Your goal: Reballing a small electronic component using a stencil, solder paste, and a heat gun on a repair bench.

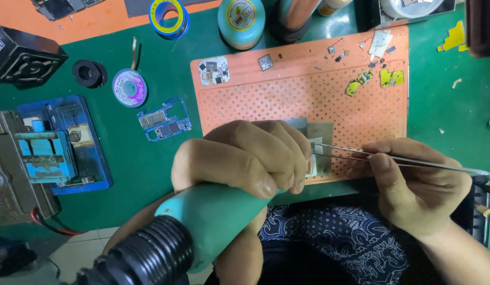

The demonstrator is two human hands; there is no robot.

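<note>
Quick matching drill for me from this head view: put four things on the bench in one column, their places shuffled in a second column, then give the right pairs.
Things:
1. teal hot-air handle with black ribbed hose
2. thin metal tweezers
3. small blue circuit board
4. perforated orange work mat

Places:
A. bare on the green table cover, left of the mat
B. gripped in the left hand
C. under both tool tips, with small chips scattered at its far right corner
D. pinched in the right hand, tips pointing left

Pairs: 1-B, 2-D, 3-A, 4-C
</note>
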